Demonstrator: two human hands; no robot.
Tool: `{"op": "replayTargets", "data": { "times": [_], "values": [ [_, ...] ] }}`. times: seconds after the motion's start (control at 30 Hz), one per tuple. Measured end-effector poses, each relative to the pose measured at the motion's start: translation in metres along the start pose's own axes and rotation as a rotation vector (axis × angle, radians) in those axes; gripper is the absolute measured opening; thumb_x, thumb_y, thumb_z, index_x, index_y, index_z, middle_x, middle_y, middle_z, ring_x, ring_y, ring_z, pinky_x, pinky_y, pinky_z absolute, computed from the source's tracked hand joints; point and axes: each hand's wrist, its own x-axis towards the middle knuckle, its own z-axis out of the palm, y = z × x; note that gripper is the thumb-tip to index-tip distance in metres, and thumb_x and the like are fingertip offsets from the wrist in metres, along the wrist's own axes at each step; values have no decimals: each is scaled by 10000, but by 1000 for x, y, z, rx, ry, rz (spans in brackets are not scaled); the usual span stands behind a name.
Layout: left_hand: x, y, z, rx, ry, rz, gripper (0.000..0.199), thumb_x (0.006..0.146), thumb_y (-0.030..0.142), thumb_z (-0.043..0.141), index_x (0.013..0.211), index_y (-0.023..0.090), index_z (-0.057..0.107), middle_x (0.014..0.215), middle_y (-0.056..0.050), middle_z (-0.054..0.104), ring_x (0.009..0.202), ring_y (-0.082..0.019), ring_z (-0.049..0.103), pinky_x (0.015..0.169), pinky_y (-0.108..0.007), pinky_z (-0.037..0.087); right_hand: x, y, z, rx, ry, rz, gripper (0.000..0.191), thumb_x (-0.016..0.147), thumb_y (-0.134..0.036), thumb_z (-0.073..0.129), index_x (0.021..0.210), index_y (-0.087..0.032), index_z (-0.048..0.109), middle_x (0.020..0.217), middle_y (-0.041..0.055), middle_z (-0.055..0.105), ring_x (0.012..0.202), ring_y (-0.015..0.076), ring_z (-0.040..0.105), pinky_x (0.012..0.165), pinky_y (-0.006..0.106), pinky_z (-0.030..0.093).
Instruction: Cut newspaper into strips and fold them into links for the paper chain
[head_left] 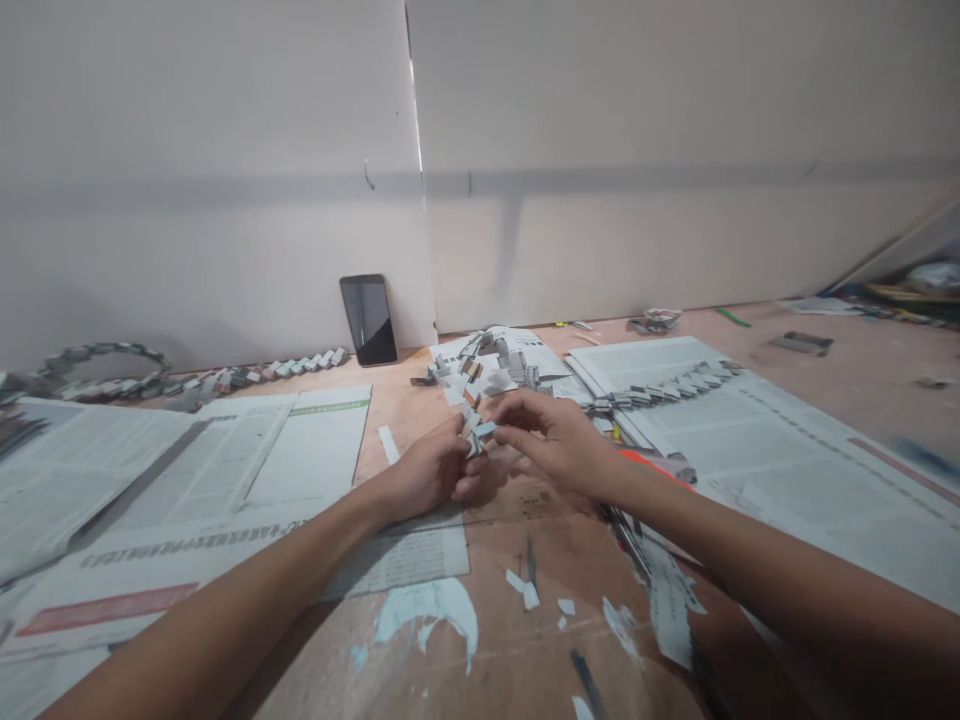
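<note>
Near the middle of the table, my left hand (431, 468) is closed around the end of a folded-paper chain (471, 420). My right hand (559, 440) is just to its right, thumb and forefinger pinching a small pale blue-grey paper piece (484, 430) at the chain's end. Just beyond both hands lies a heap of folded newspaper pieces (495, 370) on a printed sheet. Another zigzag paper chain (660, 392) rests across the newspapers on the right.
A dark phone (368, 320) leans against the wall. Newspaper sheets (172, 500) cover the left side, with a long paper chain (247, 376) behind them. Newspapers (810, 450) lie at right. Paper strips (667, 600) and scraps (525, 590) lie in front.
</note>
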Motion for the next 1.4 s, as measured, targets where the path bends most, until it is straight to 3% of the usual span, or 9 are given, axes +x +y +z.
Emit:
{"op": "replayTargets", "data": {
  "times": [0.33,0.47,0.8,0.93,1.07,1.4],
  "values": [
    [0,1,4,25,37,-16,270,733,137,461,957,229,339,581,60,392,418,-81,351,452,-185,258,0,-4,-1,-21,16,-53,46,844,-188,607,849,-196,561,772,-5,638,679,118,551,631,243,420],
    [0,1,2,40,52,-12,263,735,140,466,953,224,346,593,53,399,420,-81,349,443,-182,244,-1,-3,-1,-51,6,-38,47,848,-204,601,853,-200,555,821,13,649,705,129,561,637,250,423],
    [1,-3,-5,73,-62,15,314,713,107,417,1008,211,391,634,42,399,482,-89,347,480,-201,261,-3,-11,-6,-255,-82,-26,112,874,-257,584,969,-199,574,847,20,669,693,136,568,646,265,423],
    [-2,-2,-3,194,-102,93,379,682,103,489,1044,196,433,644,53,391,476,-72,305,486,-212,245,-4,-13,-4,-287,-35,-150,175,878,-223,571,1049,-200,599,943,40,690,814,159,618,725,280,452],
    [-4,1,-1,345,-107,125,320,750,153,569,1047,192,457,618,63,397,478,-72,301,477,-217,220,-4,-12,-3,-277,10,-243,117,874,-203,569,979,-201,621,984,56,701,930,190,630,838,323,459],
    [-2,2,-5,313,-194,72,295,779,235,588,1046,184,471,612,60,399,479,-82,316,503,-235,240,-2,-18,-5,-150,-26,-161,110,843,-126,522,890,-181,605,882,55,672,769,155,589,716,296,458]
  ]
}}
